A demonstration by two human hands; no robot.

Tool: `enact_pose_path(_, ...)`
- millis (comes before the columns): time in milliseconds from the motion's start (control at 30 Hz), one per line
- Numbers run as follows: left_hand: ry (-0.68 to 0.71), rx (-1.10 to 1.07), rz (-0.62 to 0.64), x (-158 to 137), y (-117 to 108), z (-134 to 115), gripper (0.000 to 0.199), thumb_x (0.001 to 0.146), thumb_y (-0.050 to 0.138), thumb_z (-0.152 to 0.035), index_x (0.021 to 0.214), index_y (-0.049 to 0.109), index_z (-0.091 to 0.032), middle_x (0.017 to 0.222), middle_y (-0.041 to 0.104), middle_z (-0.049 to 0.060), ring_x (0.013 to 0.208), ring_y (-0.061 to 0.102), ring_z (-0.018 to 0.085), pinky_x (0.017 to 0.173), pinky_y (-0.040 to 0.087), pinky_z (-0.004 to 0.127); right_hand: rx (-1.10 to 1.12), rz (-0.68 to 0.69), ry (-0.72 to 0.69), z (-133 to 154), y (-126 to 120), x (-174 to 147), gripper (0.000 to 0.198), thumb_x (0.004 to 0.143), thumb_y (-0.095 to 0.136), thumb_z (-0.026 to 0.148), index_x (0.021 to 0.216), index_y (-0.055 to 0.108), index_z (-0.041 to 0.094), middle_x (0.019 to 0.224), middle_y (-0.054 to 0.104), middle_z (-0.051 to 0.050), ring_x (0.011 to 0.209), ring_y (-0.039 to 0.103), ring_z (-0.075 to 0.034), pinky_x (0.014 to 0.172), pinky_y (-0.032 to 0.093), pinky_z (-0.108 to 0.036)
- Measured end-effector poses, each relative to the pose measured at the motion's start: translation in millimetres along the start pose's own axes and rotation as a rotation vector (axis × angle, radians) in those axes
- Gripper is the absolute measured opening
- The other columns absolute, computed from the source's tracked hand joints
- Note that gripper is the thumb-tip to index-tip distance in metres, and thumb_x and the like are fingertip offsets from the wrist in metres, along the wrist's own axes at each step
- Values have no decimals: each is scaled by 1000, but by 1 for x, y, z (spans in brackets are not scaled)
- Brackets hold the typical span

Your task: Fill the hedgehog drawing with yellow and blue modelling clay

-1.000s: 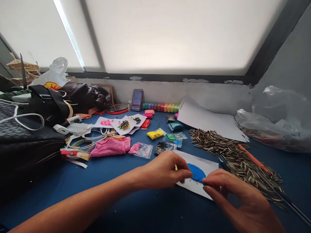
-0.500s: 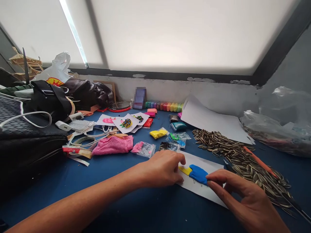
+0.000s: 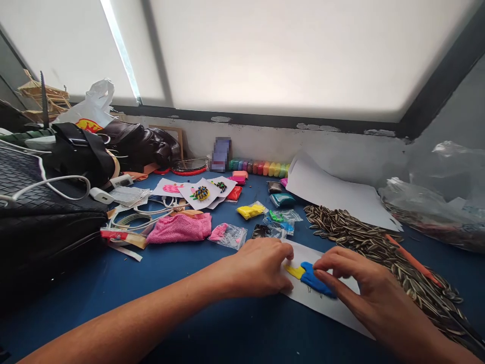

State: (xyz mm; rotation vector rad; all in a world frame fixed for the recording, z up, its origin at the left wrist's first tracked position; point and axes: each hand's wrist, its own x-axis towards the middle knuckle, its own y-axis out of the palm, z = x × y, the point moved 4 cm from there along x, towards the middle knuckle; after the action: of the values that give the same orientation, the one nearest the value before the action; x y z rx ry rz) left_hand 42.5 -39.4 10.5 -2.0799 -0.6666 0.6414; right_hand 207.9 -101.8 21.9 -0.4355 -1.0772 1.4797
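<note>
A white sheet of paper (image 3: 350,323) lies on the blue table, with a flattened blue clay shape (image 3: 318,284) joined to a yellow clay piece (image 3: 294,271). Small pencil marks show beneath the blue clay. At the paper's left end, my left hand (image 3: 261,265) rests with curled fingers, its thumb and index finger apart on either side of the yellow clay. My right hand (image 3: 364,288) hovers over or touches the blue clay, thumb and index finger pinched together. Whatever may be between those fingertips is too small to make out.
Sunflower seeds (image 3: 341,225) with an orange-handled tool (image 3: 413,260) spread at the right. Clay packets, including a yellow one (image 3: 250,210), lie behind the paper. A pink cloth (image 3: 180,227), finished clay pictures (image 3: 200,193) and a black bag (image 3: 49,222) are to the left.
My right hand has shifted from the blue clay's right end leftward and up over its middle. My left hand keeps its place on the paper. The view has turned slightly.
</note>
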Motion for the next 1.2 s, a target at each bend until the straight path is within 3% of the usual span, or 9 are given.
enact_pose_path(133,2,-17,-10,2,1,3,45,75,77,-37,115,63,-23,102,67,4,100,61,27,84,46,38,-75,-60,-45,-5,10,1,14,90,62,40,90,74,32,92,67,-2,84,65,-19,70,54,-30)
enact_pose_path(367,24,-5,-14,1,3,4,45,77,75,-37,118,63,-24,105,67,4,98,61,26,84,46,36,-135,-146,-131,-5,17,3,20,93,58,39,91,77,31,87,66,-4,79,65,-19,65,54,-31)
enact_pose_path(533,73,-45,-90,-2,-3,4,46,74,75,-29,118,64,-21,100,68,4,94,61,24,80,44,33,36,-184,-55,-6,12,-1,16,90,63,41,91,76,31,89,67,-3,83,66,-19,70,55,-29)
enact_pose_path(667,132,-275,-220,-7,-21,0,18,82,60,-20,94,73,-16,83,66,2,77,58,15,68,41,25,251,-251,-4,-1,7,-5,12,85,70,40,91,76,31,87,65,-2,78,65,-18,63,54,-26)
enact_pose_path(867,137,-826,132,-7,-13,-5,30,83,67,-36,100,75,-13,54,43,-6,49,38,6,47,30,20,286,-283,-69,10,3,-8,10,83,74,31,93,74,34,87,66,-1,80,66,-18,67,55,-26)
enact_pose_path(1000,99,-980,120,-5,-6,-2,33,77,75,-42,92,75,-12,54,46,-6,47,39,5,45,30,19,232,-285,-115,13,0,-10,15,84,73,27,97,72,35,89,66,1,80,67,-16,69,55,-25)
enact_pose_path(1200,90,-995,88,-1,-1,0,29,74,77,-40,83,74,-12,53,49,-6,45,42,5,44,30,18,211,-245,-154,16,0,-10,25,86,71,22,105,72,37,89,67,2,78,68,-14,68,56,-23)
